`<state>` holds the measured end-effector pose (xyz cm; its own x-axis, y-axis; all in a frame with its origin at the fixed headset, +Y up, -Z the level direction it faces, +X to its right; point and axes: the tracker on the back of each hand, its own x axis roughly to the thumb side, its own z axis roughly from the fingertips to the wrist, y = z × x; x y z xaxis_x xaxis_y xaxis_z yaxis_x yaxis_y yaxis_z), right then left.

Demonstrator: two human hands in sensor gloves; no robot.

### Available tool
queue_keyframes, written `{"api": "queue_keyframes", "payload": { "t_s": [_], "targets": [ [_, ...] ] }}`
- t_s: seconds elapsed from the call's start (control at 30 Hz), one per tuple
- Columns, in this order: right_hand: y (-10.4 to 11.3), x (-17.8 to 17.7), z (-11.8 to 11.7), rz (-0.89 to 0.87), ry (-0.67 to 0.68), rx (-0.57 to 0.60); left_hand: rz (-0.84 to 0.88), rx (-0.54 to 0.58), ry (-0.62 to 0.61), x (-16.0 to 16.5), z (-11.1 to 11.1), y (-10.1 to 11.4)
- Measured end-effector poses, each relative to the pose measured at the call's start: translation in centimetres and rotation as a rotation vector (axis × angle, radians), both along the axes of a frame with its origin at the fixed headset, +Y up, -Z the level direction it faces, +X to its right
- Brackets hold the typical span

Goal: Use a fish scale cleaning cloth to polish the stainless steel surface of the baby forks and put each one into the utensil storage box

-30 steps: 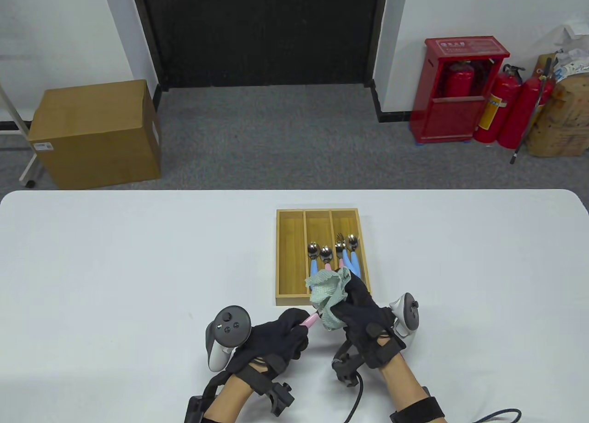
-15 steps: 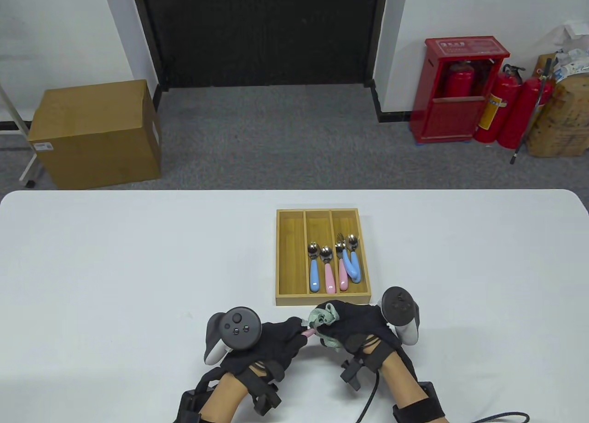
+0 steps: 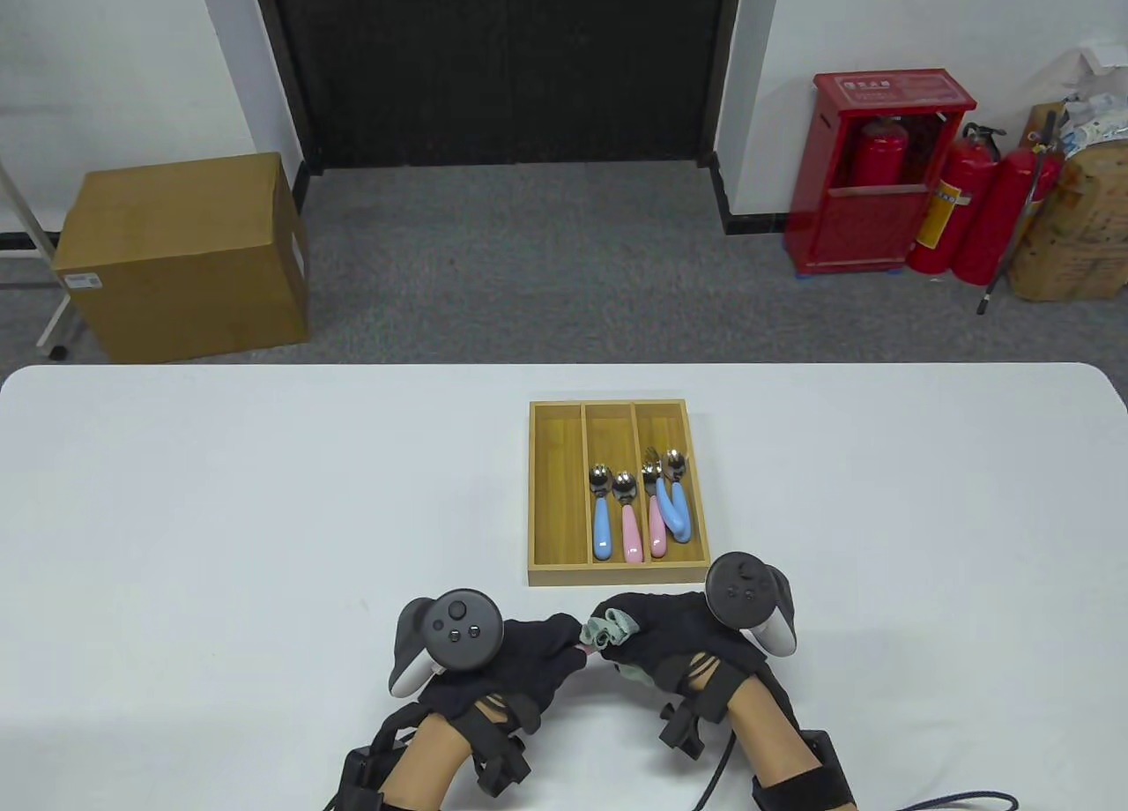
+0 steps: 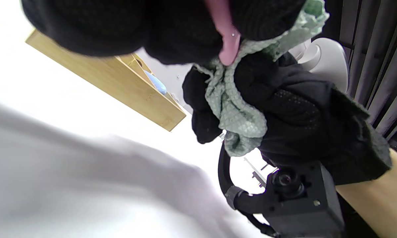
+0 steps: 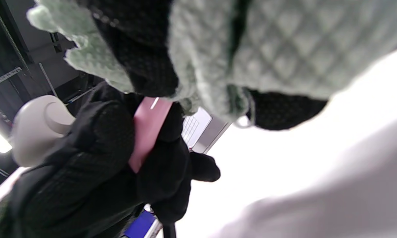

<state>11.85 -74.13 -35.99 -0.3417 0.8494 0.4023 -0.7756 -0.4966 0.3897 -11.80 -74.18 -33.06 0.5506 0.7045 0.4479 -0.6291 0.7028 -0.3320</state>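
Observation:
My left hand (image 3: 551, 648) grips the pink handle (image 5: 148, 129) of a baby fork (image 4: 226, 43) near the table's front edge. My right hand (image 3: 656, 635) holds the bunched pale-green fish scale cloth (image 3: 608, 628) wrapped around the fork's metal end, which is hidden inside the cloth (image 4: 238, 115). The two hands touch, just in front of the wooden utensil storage box (image 3: 551, 573). In the box's middle and right compartments lie several baby utensils (image 3: 639, 507) with blue and pink handles; the left compartment holds nothing.
The white table (image 3: 220, 494) stretches wide on both sides of the box. Beyond the far edge are a cardboard box (image 3: 181, 256) on the floor at left and a red extinguisher cabinet (image 3: 886, 194) with extinguishers at right.
My right hand, with the cloth, has drawn back from over the box's near end toward the front edge and turned palm down. The cloth is bunched tighter around the fork. My left hand kept its grip.

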Motion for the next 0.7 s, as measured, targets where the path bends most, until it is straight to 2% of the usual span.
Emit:
{"api": "queue_keyframes", "payload": {
  "t_s": [0.17,0.37,0.5,0.6,0.7],
  "targets": [
    [0.47,-0.05,0.03,0.103,-0.076,0.110,0.004,0.001,0.015,-0.17,-0.19,-0.07],
    [0.63,0.29,-0.02,0.027,-0.201,0.142,0.069,-0.013,0.049,-0.69,-0.43,0.28],
    [0.67,0.28,0.01,0.003,-0.189,0.158,0.049,0.004,0.049,-0.71,-0.50,0.43],
    [0.64,0.02,0.05,-0.064,-0.088,0.123,0.052,-0.003,0.034,-0.60,-0.38,0.49],
    [0.72,-0.04,-0.04,-0.046,-0.098,0.123,0.026,0.017,0.035,-0.67,-0.55,0.65]
  ]
}}
